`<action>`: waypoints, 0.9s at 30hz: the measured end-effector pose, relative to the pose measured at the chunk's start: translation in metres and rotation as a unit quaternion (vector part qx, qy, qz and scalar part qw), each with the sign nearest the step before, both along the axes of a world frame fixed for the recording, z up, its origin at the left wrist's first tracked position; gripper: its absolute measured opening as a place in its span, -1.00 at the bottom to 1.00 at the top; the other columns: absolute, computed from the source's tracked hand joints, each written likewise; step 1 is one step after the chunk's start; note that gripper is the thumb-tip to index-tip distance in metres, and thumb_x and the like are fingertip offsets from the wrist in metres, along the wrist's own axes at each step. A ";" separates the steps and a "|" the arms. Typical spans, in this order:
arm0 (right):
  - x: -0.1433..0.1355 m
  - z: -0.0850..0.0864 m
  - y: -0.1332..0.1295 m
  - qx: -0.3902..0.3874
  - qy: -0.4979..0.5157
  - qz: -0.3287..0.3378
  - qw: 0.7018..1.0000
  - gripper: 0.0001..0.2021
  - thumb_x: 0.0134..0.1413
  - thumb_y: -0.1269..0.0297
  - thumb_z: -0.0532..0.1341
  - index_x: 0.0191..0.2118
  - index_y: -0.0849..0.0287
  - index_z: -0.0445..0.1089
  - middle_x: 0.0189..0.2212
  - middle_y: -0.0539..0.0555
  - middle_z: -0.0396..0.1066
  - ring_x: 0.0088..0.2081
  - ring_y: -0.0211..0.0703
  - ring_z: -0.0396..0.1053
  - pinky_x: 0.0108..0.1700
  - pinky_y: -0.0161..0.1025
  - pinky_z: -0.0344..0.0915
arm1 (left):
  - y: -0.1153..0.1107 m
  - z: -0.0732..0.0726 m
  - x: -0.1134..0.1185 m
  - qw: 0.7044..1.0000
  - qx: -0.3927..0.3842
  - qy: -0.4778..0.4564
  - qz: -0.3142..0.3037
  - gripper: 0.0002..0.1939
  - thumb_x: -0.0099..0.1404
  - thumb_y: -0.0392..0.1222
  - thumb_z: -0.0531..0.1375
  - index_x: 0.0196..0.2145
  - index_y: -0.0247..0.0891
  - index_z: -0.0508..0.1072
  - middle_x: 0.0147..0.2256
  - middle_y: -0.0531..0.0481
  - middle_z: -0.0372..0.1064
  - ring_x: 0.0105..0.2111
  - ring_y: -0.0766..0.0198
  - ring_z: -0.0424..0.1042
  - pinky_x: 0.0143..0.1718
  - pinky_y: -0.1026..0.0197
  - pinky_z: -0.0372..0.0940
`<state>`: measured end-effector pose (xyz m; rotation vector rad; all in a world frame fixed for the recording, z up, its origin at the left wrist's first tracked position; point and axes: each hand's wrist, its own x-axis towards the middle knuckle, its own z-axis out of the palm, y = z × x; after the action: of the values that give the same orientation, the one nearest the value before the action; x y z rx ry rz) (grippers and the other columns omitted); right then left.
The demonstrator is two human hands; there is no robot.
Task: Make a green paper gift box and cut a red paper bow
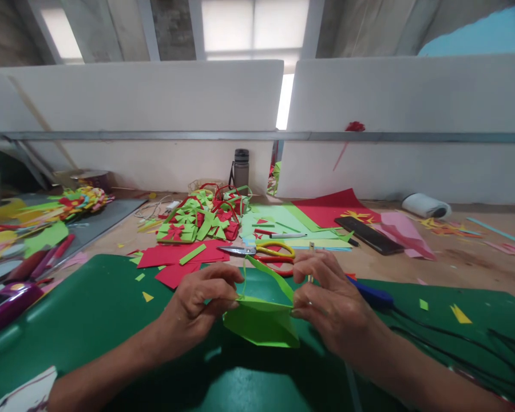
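Observation:
Above the green mat, a small green paper bag with a thin curved paper handle is held between both hands. My left hand pinches its upper left corner and the handle's left end. My right hand is closed on the upper right corner, by the handle's other end. A thin pale stick pokes up among the right fingers; what it is I cannot make out. Just beyond the hands lie scissors with yellow and red handles. A blue-handled tool with a cord is beside my right hand.
Red and green paper bags are piled behind the red sheets. A grey bottle stands at the back. Farther right are a black phone and a white roll. Colourful craft pieces and a purple tool lie left.

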<state>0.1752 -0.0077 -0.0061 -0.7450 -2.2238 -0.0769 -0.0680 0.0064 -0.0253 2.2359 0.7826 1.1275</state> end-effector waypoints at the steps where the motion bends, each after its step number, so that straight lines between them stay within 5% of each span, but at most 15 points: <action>1: 0.000 0.000 0.002 -0.005 -0.001 -0.002 1.000 -0.80 0.04 0.59 0.12 -0.50 0.18 0.27 -0.32 0.08 0.23 -0.13 -0.01 0.24 -0.09 0.02 0.20 | 0.000 0.001 0.000 1.000 0.001 0.001 0.001 -0.82 0.25 -0.39 0.10 -0.44 -0.28 0.45 -0.23 -0.05 0.38 -0.25 0.32 0.41 -0.23 0.29 0.31; 8: -0.008 -0.002 0.003 0.022 0.003 -0.042 0.999 -0.88 0.02 0.49 0.22 -0.46 0.15 0.37 -0.21 0.10 0.32 -0.02 0.06 0.22 0.03 0.13 0.03 | -0.003 -0.001 0.008 0.998 0.043 -0.009 0.041 -0.85 0.22 -0.40 0.13 -0.41 -0.28 0.49 -0.24 -0.06 0.37 -0.26 0.33 0.40 -0.25 0.32 0.30; 15: -0.026 -0.003 -0.014 0.098 -0.021 -0.074 0.992 -0.79 0.04 0.52 0.15 -0.53 0.14 0.38 -0.36 0.04 0.29 -0.13 -0.02 0.27 0.06 0.22 -0.14 | -0.014 -0.004 0.022 0.995 0.096 0.009 0.018 -0.84 0.19 -0.41 0.13 -0.36 -0.27 0.49 -0.22 -0.07 0.34 -0.29 0.33 0.40 -0.28 0.33 0.29; 20: -0.026 -0.001 -0.016 0.092 -0.031 -0.050 0.994 -0.78 0.05 0.55 0.11 -0.54 0.18 0.32 -0.36 0.04 0.25 -0.12 -0.05 0.27 0.08 0.19 -0.14 | -0.018 -0.001 0.025 0.998 0.063 0.017 -0.016 -0.81 0.19 -0.45 0.08 -0.39 -0.28 0.47 -0.20 -0.07 0.33 -0.28 0.34 0.39 -0.28 0.35 0.28; 27: -0.014 -0.003 -0.012 0.058 -0.028 -0.040 0.997 -0.78 0.06 0.56 0.12 -0.55 0.20 0.31 -0.29 0.05 0.23 -0.09 -0.04 0.23 0.09 0.19 -0.17 | -0.016 0.003 0.015 1.000 0.006 0.000 0.015 -0.82 0.23 -0.42 0.09 -0.43 -0.28 0.46 -0.22 -0.05 0.32 -0.28 0.34 0.37 -0.28 0.34 0.27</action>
<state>0.1608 -0.0195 -0.0095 -0.7771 -2.2204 -0.2666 -0.0527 -0.0095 -0.0225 2.2422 0.8143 1.1490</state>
